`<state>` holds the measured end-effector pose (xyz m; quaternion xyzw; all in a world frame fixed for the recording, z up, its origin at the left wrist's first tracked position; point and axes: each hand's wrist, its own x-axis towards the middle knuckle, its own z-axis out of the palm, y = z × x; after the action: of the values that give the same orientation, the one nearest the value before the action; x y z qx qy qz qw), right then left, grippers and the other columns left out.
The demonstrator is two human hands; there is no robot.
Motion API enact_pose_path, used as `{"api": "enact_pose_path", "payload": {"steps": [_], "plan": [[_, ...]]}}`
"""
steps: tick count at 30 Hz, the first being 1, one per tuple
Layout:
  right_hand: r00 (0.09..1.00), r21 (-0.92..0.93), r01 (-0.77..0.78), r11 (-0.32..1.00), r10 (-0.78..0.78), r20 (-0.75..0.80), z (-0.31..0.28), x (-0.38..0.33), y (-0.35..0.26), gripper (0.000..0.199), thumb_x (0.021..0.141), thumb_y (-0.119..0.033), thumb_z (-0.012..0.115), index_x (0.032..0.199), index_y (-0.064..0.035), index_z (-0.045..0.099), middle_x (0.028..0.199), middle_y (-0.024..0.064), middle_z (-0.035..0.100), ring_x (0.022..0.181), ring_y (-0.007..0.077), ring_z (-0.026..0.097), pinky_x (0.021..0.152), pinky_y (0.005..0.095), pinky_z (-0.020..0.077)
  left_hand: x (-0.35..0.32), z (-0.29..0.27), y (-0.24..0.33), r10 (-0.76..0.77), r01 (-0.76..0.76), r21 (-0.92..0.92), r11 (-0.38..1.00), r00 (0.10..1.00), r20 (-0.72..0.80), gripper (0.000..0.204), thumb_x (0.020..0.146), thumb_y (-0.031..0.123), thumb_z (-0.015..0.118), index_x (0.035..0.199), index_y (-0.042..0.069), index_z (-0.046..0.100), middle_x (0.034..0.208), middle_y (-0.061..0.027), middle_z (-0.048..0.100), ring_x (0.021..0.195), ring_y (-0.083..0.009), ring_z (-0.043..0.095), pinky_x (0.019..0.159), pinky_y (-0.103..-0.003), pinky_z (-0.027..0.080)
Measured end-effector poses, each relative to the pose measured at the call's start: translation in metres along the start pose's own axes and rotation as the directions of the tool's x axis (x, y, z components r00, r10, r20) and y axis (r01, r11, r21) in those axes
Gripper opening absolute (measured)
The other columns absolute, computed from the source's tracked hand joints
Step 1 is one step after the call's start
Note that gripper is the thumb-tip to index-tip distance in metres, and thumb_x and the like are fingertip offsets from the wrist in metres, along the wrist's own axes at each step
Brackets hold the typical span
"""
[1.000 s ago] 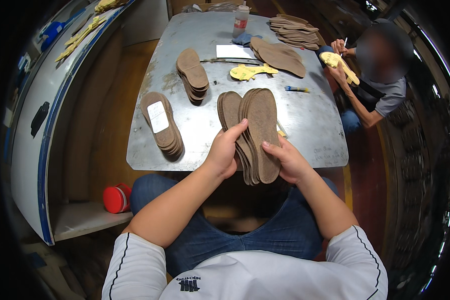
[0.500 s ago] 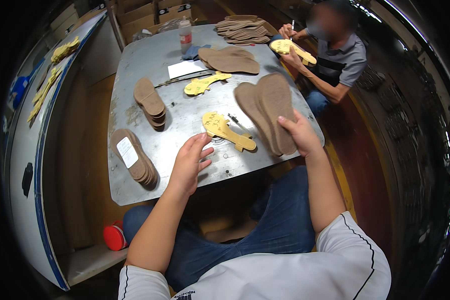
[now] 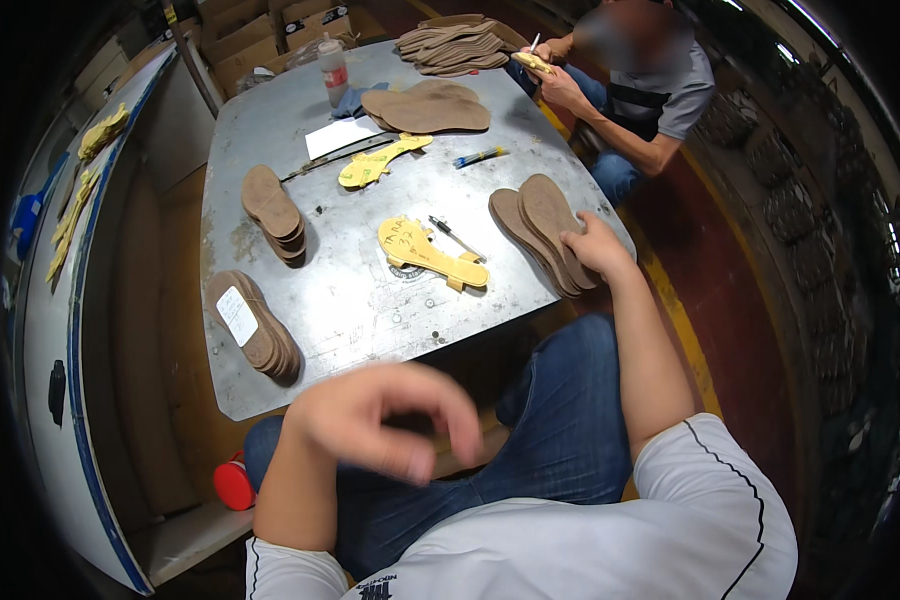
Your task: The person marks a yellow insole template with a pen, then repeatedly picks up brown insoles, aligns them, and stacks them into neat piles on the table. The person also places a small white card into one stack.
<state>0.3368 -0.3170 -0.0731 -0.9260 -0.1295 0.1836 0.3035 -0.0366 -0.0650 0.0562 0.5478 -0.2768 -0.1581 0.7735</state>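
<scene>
By the table's right edge, my right hand point(image 3: 602, 248) grips a small stack of brown insoles point(image 3: 553, 222), its thumb on their upper face. The insoles lie fanned apart, low at the tabletop. My left hand point(image 3: 385, 408), slightly blurred, hovers above my lap off the table's near edge; its fingers are curved, apart from the thumb, and hold nothing. Between the hands and farther in lies a yellow sole-shaped template point(image 3: 406, 243) with handwriting, a black pen point(image 3: 454, 234) beside it. Another yellow template point(image 3: 375, 163) lies beyond.
Two stacks of brown insoles point(image 3: 273, 208) point(image 3: 260, 345) stand at left, the nearer carrying a white label. Farther back are larger brown pieces point(image 3: 430, 105), white paper point(image 3: 342, 137), a bottle point(image 3: 333, 72) and a marker point(image 3: 481, 156). A co-worker point(image 3: 650, 90) holds a yellow template at far right.
My left hand has drawn back from the yellow template to above my lap. The insoles in my right hand have come down to the tabletop. A marker behind them now shows.
</scene>
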Motion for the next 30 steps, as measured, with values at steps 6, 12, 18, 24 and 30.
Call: {"api": "enact_pose_path", "payload": {"steps": [6,12,18,24,30], "plan": [[0.985,-0.156,0.037,0.987,-0.062,-0.163,0.006,-0.005,-0.017,0.082,0.102,-0.04,0.077,0.168,-0.0018,0.048,0.168,0.0344,0.048,0.155,0.0503,0.051,0.129,0.0506,0.0439,0.014,0.085,0.028,0.479,-0.315,-0.368,0.875,0.673,0.563,0.024,0.114,0.018,0.066,0.123,-0.002,0.077,0.122,-0.0254,0.077,0.115,-0.0427,0.076,0.101,-0.053,0.057],[0.992,-0.213,0.027,0.977,-0.052,-0.114,0.009,-0.018,-0.036,0.087,0.1,-0.043,0.081,0.167,0.0013,0.048,0.164,0.035,0.055,0.151,0.047,0.057,0.126,0.0488,0.0467,-0.006,0.089,0.032,0.321,-0.042,-0.391,0.92,0.653,0.686,0.029,0.117,0.021,0.062,0.12,-0.005,0.074,0.108,-0.0271,0.071,0.102,-0.046,0.069,0.087,-0.046,0.057],[0.982,-0.224,0.036,0.974,-0.076,-0.172,0.007,-0.012,-0.024,0.078,0.1,-0.039,0.083,0.16,0.003,0.056,0.15,0.0316,0.068,0.139,0.0432,0.068,0.118,0.0461,0.0522,-0.013,0.082,0.034,0.336,-0.062,-0.343,0.937,0.424,0.841,0.022,0.111,0.02,0.07,0.111,-0.001,0.073,0.099,-0.0213,0.07,0.096,-0.0433,0.068,0.082,-0.051,0.055],[0.934,0.081,0.064,0.995,-0.031,-0.356,-0.008,0.01,-0.002,0.042,0.107,-0.031,0.074,0.138,-0.0036,0.076,0.126,0.0249,0.081,0.121,0.0413,0.077,0.105,0.0467,0.0578,-0.012,0.071,0.039,0.136,-0.039,-0.142,0.989,0.622,0.771,0.023,0.106,0.023,0.077,0.107,0.001,0.072,0.098,-0.017,0.07,0.097,-0.0412,0.067,0.085,-0.049,0.055],[0.911,-0.159,-0.162,0.974,0.085,-0.404,-0.022,0.01,0.018,0.037,0.109,-0.034,0.067,0.141,-0.0181,0.077,0.139,0.0173,0.078,0.131,0.0388,0.073,0.109,0.051,0.0574,-0.009,0.083,0.039,0.208,-0.082,-0.198,0.977,0.586,0.784,0.021,0.111,0.02,0.069,0.099,0.002,0.071,0.095,-0.0156,0.068,0.095,-0.0394,0.067,0.083,-0.049,0.054]]}}
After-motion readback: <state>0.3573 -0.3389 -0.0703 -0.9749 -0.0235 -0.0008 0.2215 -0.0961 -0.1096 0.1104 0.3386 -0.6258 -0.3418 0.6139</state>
